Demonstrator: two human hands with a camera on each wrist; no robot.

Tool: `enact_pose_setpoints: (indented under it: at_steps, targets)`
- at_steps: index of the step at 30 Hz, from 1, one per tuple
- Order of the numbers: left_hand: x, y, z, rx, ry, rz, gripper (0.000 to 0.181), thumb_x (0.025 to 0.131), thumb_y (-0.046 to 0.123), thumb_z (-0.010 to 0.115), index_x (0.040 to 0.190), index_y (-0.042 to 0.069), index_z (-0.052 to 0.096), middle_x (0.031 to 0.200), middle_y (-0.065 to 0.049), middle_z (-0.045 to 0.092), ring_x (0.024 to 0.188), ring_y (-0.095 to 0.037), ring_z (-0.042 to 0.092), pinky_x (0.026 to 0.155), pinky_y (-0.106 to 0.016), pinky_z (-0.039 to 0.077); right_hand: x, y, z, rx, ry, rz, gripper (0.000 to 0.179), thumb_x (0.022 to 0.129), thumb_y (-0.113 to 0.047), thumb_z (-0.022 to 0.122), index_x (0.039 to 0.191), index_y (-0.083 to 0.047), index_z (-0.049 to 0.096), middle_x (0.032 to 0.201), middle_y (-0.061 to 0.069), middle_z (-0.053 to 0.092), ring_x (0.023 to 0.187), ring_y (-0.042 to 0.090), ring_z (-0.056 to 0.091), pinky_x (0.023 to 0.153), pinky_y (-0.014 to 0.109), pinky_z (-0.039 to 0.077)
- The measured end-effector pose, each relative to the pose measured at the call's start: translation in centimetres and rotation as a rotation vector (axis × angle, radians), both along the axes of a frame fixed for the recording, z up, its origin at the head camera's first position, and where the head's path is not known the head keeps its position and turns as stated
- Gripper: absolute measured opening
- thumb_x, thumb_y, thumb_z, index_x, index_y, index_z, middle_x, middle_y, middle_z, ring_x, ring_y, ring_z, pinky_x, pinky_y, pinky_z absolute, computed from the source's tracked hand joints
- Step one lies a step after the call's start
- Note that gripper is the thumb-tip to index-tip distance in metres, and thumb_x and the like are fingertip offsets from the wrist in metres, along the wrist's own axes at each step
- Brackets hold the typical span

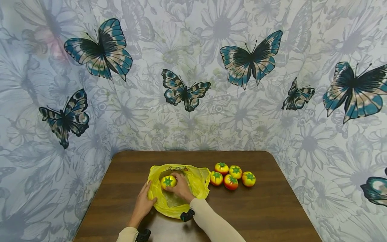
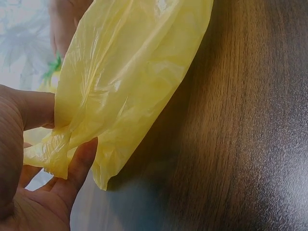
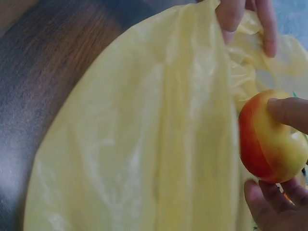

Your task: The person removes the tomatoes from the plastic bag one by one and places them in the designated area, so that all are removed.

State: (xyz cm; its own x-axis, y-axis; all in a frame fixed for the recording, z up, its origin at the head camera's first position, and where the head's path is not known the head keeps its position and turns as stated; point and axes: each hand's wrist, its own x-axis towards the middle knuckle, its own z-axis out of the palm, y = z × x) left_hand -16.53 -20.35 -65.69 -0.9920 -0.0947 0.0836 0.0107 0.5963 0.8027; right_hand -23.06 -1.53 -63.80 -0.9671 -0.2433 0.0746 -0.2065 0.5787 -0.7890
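Note:
A yellow plastic bag (image 1: 200,181) lies on the table with its mouth spread wide. My left hand (image 1: 143,202) grips its left rim; in the left wrist view the bag's edge (image 2: 57,149) runs between thumb and fingers. Over the bag's mouth, my right hand (image 1: 182,188) holds a red-and-yellow tomato (image 1: 168,182) with a green star-shaped top. The right wrist view shows this tomato (image 3: 269,139) between thumb and fingertips, beside the bag's near wall (image 3: 120,134). The bag's bottom is partly hidden by the right hand.
Several more red-and-yellow tomatoes (image 1: 231,182) sit grouped just right of the bag. Brown wood-grain table (image 1: 266,208) surrounds them, its far edge close to a wall covering (image 1: 187,131) with butterflies and flowers.

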Motion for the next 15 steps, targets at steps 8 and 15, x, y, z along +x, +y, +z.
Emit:
enact_pose_setpoints:
  at_steps: [8, 15]
  targets:
    - [0.0, 0.0, -0.1, 0.008, -0.001, -0.004, 0.083, 0.078, 0.002, 0.071, 0.151, -0.002, 0.032, 0.156, -0.029, 0.028, 0.139, -0.050, 0.035, 0.111, -0.061, 0.034, 0.2, 1.2, 1.6, -0.084, 0.018, 0.069, 0.064, 0.084, -0.028, 0.078, 0.140, -0.011, 0.051, 0.130, 0.011, 0.056, 0.112, 0.026, 0.059, 0.089, 0.039, 0.055]
    - [0.1, 0.1, 0.0, -0.005, 0.024, 0.001, 0.082, 0.076, 0.001, 0.072, 0.150, -0.004, 0.034, 0.155, -0.030, 0.030, 0.138, -0.051, 0.036, 0.110, -0.062, 0.034, 0.0, 2.1, 2.3, -0.094, 0.090, 0.082, 0.062, 0.084, -0.028, 0.077, 0.138, -0.010, 0.053, 0.131, 0.010, 0.056, 0.110, 0.025, 0.060, 0.085, 0.034, 0.055]
